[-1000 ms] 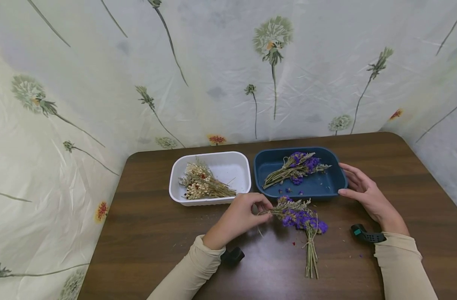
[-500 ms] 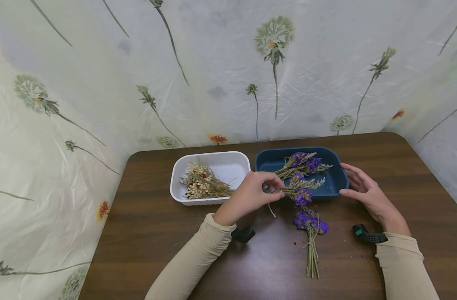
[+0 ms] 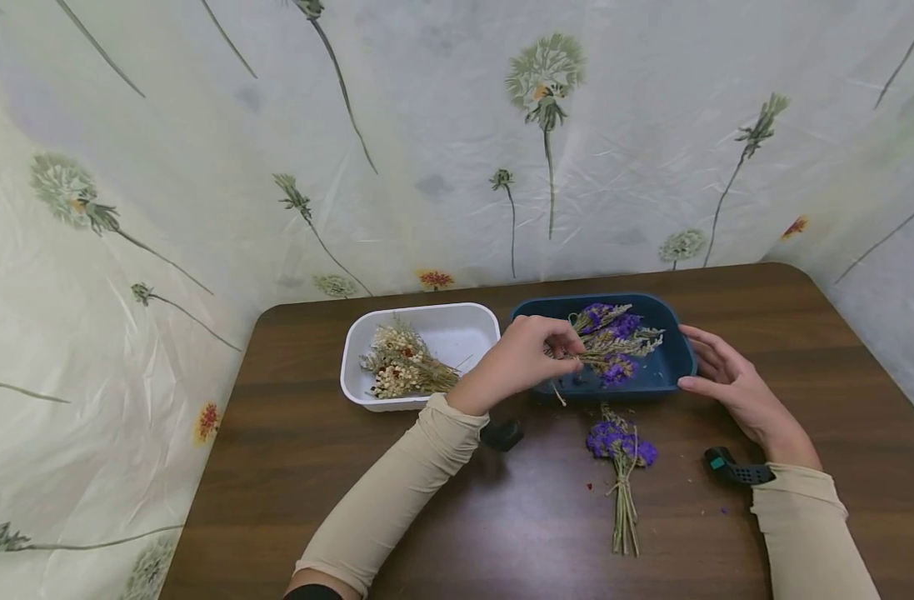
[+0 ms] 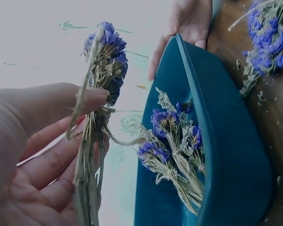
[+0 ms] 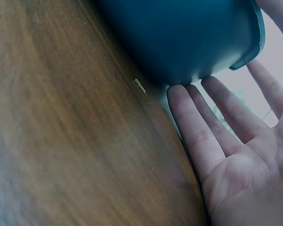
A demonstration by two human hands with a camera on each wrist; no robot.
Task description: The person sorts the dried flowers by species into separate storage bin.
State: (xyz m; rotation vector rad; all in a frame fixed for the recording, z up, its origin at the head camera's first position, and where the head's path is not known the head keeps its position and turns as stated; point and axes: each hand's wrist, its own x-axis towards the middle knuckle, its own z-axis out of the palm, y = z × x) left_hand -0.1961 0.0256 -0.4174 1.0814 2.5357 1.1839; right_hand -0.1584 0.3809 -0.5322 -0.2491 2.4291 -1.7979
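Observation:
My left hand (image 3: 535, 358) pinches a bunch of dried purple flowers (image 4: 111, 61) between thumb and fingers, at the twine tied round its stems. In the head view this bunch overlaps the inside of the blue tray (image 3: 655, 382), its blooms pointing right. More dried purple flowers (image 4: 162, 125) with grey-green sprigs and tied stems lie in the tray. Against the tray's right end rests my right hand (image 3: 730, 396); the right wrist view has its extended fingertips at the outer wall. Another tied purple bunch (image 3: 623, 467) lies on the table in front of the tray, stems toward me.
A white tray (image 3: 457, 321) with dried cream and red flowers (image 3: 404, 367) stands left of the blue one. Small crumbs and petals are scattered on the dark wooden table (image 3: 299, 467). A flower-patterned sheet (image 3: 427, 125) hangs right behind the table.
My left hand has lifted the bunch of dried flowers away from the one on the table and carried it forward and right, over the blue tray. My right hand has stayed at the tray's end.

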